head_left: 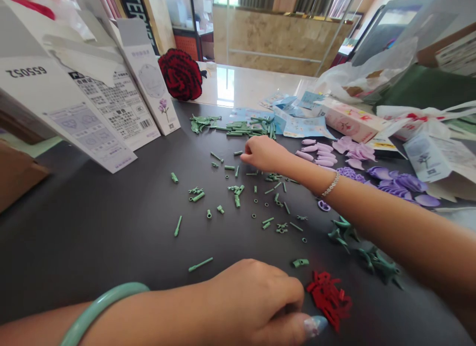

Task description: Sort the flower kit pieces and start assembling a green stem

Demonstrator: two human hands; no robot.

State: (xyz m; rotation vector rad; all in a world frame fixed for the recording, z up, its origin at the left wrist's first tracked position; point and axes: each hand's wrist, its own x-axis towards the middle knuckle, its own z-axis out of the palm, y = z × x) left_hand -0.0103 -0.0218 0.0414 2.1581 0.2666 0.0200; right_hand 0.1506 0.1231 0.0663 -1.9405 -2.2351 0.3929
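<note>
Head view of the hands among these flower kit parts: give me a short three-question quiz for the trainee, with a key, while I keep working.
1. True or false: the pale green bangle is on the right wrist.
2. Which lie nearest the left hand: A red pieces, B lilac petals, or C pink petals?
3. What does the right hand wear at its wrist?

Key: 1 false. 2 A. 3 a beaded silver bracelet.
</note>
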